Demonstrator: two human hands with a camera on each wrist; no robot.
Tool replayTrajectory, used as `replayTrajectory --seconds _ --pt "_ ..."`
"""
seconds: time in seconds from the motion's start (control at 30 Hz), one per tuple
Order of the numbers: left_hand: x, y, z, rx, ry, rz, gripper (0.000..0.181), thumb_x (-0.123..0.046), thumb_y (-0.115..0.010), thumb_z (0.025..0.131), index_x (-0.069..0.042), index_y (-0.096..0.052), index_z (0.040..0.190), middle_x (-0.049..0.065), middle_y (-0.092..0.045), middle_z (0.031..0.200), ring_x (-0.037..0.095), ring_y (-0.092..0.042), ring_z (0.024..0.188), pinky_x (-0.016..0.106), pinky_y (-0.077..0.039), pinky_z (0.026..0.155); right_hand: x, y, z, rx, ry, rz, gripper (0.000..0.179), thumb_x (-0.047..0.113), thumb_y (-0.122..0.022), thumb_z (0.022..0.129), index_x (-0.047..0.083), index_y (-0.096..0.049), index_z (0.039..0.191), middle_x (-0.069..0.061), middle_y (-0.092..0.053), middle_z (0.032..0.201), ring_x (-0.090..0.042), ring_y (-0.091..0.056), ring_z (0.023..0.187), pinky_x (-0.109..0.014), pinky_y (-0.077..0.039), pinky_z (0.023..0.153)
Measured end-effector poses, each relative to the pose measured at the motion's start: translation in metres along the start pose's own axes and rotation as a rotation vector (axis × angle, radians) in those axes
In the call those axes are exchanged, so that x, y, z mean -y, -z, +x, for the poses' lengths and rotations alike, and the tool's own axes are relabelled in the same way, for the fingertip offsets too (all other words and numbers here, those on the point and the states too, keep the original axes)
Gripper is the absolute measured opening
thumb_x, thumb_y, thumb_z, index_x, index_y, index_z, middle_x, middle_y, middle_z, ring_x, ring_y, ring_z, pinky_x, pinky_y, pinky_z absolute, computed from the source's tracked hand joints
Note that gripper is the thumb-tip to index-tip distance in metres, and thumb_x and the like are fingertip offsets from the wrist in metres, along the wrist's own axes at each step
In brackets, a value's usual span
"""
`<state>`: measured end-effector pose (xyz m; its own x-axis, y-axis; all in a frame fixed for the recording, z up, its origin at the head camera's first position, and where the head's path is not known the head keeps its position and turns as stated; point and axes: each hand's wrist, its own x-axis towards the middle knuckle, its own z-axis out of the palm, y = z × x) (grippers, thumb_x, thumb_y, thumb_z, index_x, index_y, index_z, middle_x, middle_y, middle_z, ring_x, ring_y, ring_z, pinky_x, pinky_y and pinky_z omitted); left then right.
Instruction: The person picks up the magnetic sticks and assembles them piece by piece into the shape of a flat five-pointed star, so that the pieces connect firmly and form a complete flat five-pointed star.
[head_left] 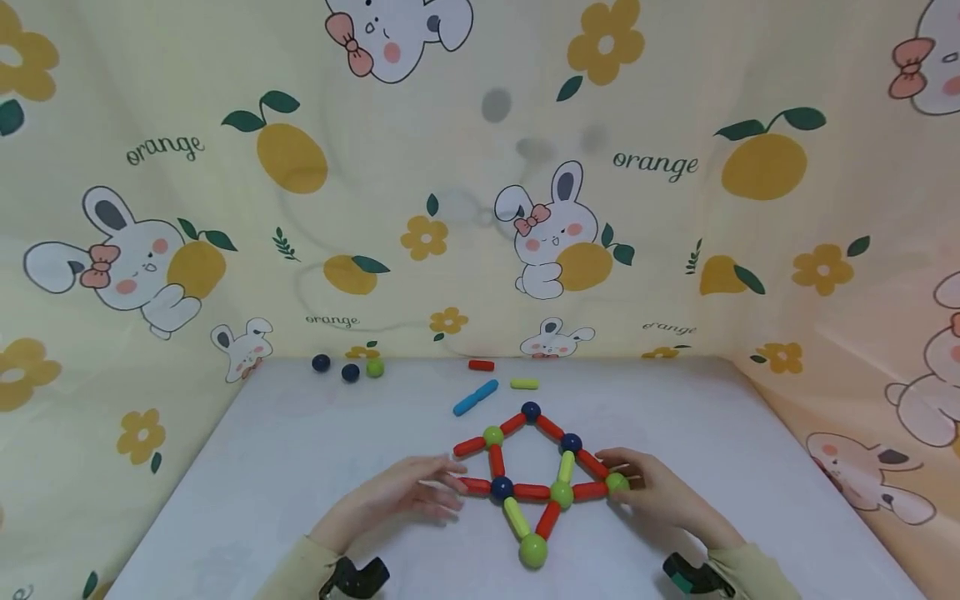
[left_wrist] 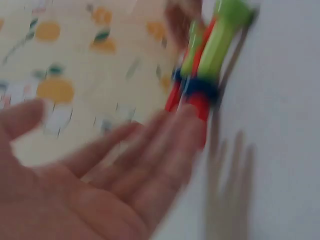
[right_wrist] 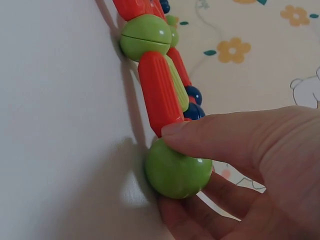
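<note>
A person's right hand [head_left: 660, 492] pinches the green ball [head_left: 617, 482] at the right corner of a magnetic-style ball-and-rod frame [head_left: 532, 492] on a white tabletop [head_left: 262, 483]; the left hand [head_left: 412, 492], fingers extended and gripping nothing, hovers at a red rod [head_left: 474, 486] jutting left.

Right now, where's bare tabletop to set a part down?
Left: the white table between the loose balls and the left hand. Right: between the right hand and the printed curtain, and back-right, past the loose light-green rod. Crowded: the middle, with the rod-and-ball frame between both hands and loose rods just behind it.
</note>
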<state>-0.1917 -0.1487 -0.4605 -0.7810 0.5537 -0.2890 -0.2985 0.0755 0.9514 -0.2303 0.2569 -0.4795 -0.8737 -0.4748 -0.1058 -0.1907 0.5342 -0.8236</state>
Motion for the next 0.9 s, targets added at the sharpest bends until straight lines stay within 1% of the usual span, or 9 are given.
replayTrajectory --seconds 0.1,0.2,0.27,0.37,0.47,0.6,0.7,0.8,0.9 --pt "-0.01 0.034 0.0 -0.106 -0.111 -0.007 0.068 -0.052 -0.037 0.099 0.003 -0.045 0.137 0.026 -0.051 0.131 0.038 -0.056 0.115 0.047 -0.045 0.096 -0.005 0.0 0.003 -0.023 -0.027 0.015 0.051 0.006 -0.072 0.083 0.003 -0.053 0.131 -0.018 -0.055 0.127 -0.036 -0.054 0.112 -0.046 -0.05 0.09" --pt "-0.016 0.072 -0.001 -0.247 -0.276 -0.028 0.061 -0.044 -0.034 0.103 0.006 -0.042 0.137 0.024 -0.05 0.133 0.043 -0.048 0.122 0.05 -0.04 0.1 -0.008 0.0 0.003 -0.027 -0.039 0.031 0.052 0.008 -0.073 0.083 0.003 -0.054 0.13 -0.017 -0.056 0.125 -0.036 -0.054 0.111 -0.046 -0.05 0.09" --pt "-0.018 0.096 0.0 -0.349 -0.386 -0.034 0.055 -0.034 -0.034 0.105 0.01 -0.04 0.136 0.018 -0.054 0.129 0.046 -0.044 0.123 0.052 -0.039 0.101 -0.01 0.0 0.003 -0.028 -0.043 0.036 0.052 0.009 -0.074 0.083 0.003 -0.054 0.13 -0.016 -0.057 0.124 -0.035 -0.055 0.11 -0.045 -0.05 0.09" --pt "-0.018 0.128 0.001 -0.485 -0.474 0.0 0.052 -0.029 -0.037 0.105 0.014 -0.038 0.135 0.006 -0.06 0.121 0.039 -0.048 0.123 0.051 -0.039 0.101 -0.01 0.0 0.003 -0.032 -0.042 0.034 0.051 0.011 -0.074 0.083 0.003 -0.055 0.13 -0.015 -0.058 0.122 -0.033 -0.055 0.109 -0.044 -0.05 0.09" --pt "-0.018 0.153 0.003 -0.593 -0.471 0.042 0.055 -0.033 -0.041 0.104 0.01 -0.04 0.136 0.001 -0.059 0.122 0.029 -0.05 0.121 0.051 -0.037 0.103 -0.01 0.002 0.003 -0.029 -0.026 0.04 0.052 0.011 -0.074 0.083 0.002 -0.054 0.13 -0.016 -0.058 0.122 -0.033 -0.055 0.109 -0.044 -0.05 0.09" --pt "-0.018 0.173 0.003 -0.688 -0.424 0.062 0.057 -0.04 -0.042 0.102 0.004 -0.043 0.138 0.013 -0.048 0.136 0.028 -0.042 0.127 0.051 -0.033 0.106 -0.011 0.003 0.002 -0.017 -0.004 0.063 0.052 0.01 -0.073 0.084 0.0 -0.053 0.13 -0.019 -0.056 0.124 -0.035 -0.054 0.11 -0.046 -0.049 0.091" --pt "-0.017 0.181 0.004 -0.722 -0.399 0.061 0.06 -0.044 -0.042 0.101 0.003 -0.042 0.139 0.016 -0.043 0.14 0.032 -0.036 0.132 0.051 -0.031 0.107 -0.01 0.004 0.001 -0.016 -0.003 0.078 0.052 0.009 -0.073 0.084 0.0 -0.052 0.13 -0.02 -0.055 0.125 -0.036 -0.053 0.111 -0.048 -0.048 0.092" --pt "-0.015 0.185 0.007 -0.763 -0.374 0.056 0.063 -0.046 -0.047 0.098 0.002 -0.043 0.139 0.009 -0.047 0.135 0.03 -0.035 0.131 0.051 -0.031 0.107 -0.011 0.004 0.001 -0.015 -0.005 0.088 0.052 0.01 -0.073 0.084 0.0 -0.052 0.13 -0.02 -0.055 0.126 -0.036 -0.053 0.111 -0.048 -0.047 0.093" --pt "-0.016 0.185 0.008 -0.809 -0.323 0.057 0.06 -0.043 -0.048 0.099 0.001 -0.043 0.14 0.01 -0.046 0.137 0.029 -0.034 0.132 0.049 -0.03 0.108 -0.014 0.004 0.003 -0.016 -0.017 0.091 0.051 0.011 -0.073 0.084 0.002 -0.053 0.13 -0.018 -0.055 0.126 -0.034 -0.053 0.111 -0.047 -0.048 0.093"
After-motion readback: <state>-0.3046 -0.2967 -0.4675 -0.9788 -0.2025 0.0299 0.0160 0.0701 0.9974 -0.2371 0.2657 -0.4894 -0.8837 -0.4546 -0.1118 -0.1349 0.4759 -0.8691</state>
